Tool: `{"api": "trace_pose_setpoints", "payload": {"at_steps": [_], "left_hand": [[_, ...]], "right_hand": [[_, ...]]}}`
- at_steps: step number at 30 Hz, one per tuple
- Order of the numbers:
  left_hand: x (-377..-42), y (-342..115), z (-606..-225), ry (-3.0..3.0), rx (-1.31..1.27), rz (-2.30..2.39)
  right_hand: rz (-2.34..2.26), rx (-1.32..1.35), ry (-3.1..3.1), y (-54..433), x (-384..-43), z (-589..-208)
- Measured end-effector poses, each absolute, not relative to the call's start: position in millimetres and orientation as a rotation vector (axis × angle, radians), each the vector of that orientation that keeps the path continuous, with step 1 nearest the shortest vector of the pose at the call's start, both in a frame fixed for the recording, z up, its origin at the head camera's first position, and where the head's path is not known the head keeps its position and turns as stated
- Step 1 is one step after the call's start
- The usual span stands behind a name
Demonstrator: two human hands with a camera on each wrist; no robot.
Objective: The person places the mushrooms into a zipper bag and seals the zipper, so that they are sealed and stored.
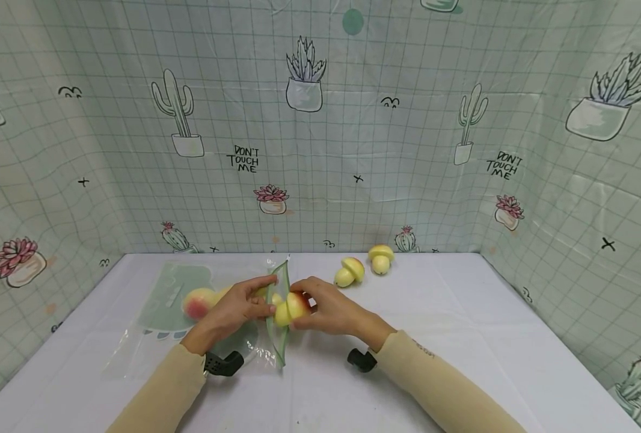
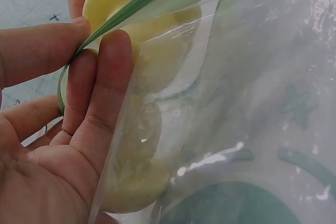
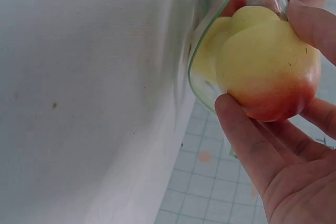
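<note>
In the head view, a clear bag (image 1: 171,300) with green print lies on the left of the white table (image 1: 434,361), its green-edged mouth raised and facing right. The left hand (image 1: 234,310) grips the bag at this mouth. The right hand (image 1: 331,310), from the right, grasps a yellow-and-red mushroom-shaped piece (image 1: 293,308) at the opening, cap to the right and stem to the left. A yellow piece with a pink-red end (image 1: 198,304) shows inside the bag, left of the left hand. Two more mushroom-shaped pieces (image 1: 350,272) (image 1: 381,259) lie near each other at the far side of the table, right of centre. A patterned cloth (image 1: 326,150) hangs behind.

In the left wrist view, the left thumb and fingers pinch the green edge; yellow shapes show through the plastic.

In the right wrist view, the right hand's fingers hold the mushroom-shaped piece around its red-blushed cap, right at the bag's mouth. Another yellow piece shows behind the green edge, inside the bag.
</note>
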State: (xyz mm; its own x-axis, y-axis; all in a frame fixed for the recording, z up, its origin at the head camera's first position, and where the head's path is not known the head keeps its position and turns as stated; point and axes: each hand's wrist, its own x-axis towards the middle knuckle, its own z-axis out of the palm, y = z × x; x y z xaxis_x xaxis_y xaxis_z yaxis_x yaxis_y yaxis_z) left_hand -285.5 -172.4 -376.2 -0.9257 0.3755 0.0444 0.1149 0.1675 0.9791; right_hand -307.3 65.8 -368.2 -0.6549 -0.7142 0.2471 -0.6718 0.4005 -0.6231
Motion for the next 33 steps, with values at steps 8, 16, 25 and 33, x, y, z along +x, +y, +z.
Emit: {"api": "trace_pose_setpoints", "payload": {"at_steps": [8, 16, 25, 33], "left_hand": [[-284, -172, -375, 2.249, 0.449, 1.825], [-284, -172, -374, 2.262, 0.445, 1.818], [-284, -173, -373, 2.273, 0.43, 1.818], [-284, -173, -373, 2.28, 0.456, 1.799]], "right_hand": [[-1.041, -1.306, 2.606, 59, -310, -369], [-1.064, -1.274, 2.571, 54, -312, -370], [-1.064, -1.261, 2.549, 48, -312, -373], [-1.059, -1.256, 2.53, 46, -310, -373]]}}
